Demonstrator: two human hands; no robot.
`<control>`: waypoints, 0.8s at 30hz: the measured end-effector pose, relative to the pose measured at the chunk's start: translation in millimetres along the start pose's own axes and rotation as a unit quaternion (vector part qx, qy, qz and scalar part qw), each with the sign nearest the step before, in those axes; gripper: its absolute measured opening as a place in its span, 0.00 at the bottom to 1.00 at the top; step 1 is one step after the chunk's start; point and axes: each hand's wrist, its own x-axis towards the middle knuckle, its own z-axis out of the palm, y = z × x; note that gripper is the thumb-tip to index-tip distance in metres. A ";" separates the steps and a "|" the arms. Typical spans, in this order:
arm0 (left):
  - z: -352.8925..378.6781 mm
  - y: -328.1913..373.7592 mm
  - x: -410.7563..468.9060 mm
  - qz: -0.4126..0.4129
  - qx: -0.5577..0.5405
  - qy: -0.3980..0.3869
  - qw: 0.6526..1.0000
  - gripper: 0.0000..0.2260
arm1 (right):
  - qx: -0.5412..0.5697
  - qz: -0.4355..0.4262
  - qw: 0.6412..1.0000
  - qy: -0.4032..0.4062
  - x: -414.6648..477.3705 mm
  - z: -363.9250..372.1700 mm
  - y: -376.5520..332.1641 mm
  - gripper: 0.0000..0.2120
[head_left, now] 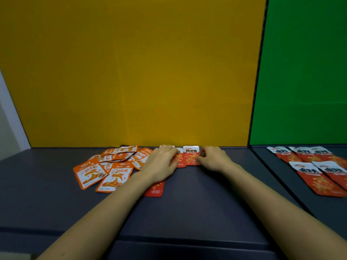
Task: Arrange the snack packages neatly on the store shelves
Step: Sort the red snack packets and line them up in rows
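Red-and-white snack packages (190, 156) lie flat in a short row against the yellow back wall, on the dark shelf (197, 203). My left hand (162, 162) rests palm down on the row's left packages, fingers curled over them. My right hand (213, 157) pinches the right edge of the middle red package. One more red package (155, 189) pokes out from under my left forearm. A loose heap of orange snack packages (110, 166) sits to the left of my left hand, overlapping at odd angles.
A green-backed shelf bay to the right holds several red packages (317, 169) laid in two rows. A dark divider (270, 173) separates the two bays. A white wall edge (11, 113) stands at the far left.
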 end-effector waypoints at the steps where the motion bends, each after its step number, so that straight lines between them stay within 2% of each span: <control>1: 3.0 0.3 2.0 0.007 0.014 -0.012 1.000 0.14 | 0.003 0.008 1.000 0.008 1.9 2.6 -2.2 0.19; 8: 5.9 -15.6 6.1 -0.077 0.102 -0.051 0.990 0.23 | 0.015 0.056 0.997 0.060 14.8 20.0 -16.8 0.27; 12: 5.4 -23.0 13.0 -0.143 0.103 -0.067 0.982 0.30 | -0.019 0.052 0.996 0.076 17.0 26.8 -20.5 0.31; 16: 6.7 -23.0 23.9 -0.186 0.088 -0.109 0.972 0.40 | -0.030 0.041 0.995 0.081 17.2 27.0 -20.7 0.30; 20: 12.5 -25.1 34.7 -0.179 0.086 -0.157 0.967 0.40 | -0.004 0.049 0.996 0.080 16.6 25.2 -18.8 0.28; 24: 11.1 -20.0 42.0 -0.196 0.031 -0.154 0.968 0.43 | 0.007 0.053 0.996 0.072 16.1 25.2 -16.7 0.27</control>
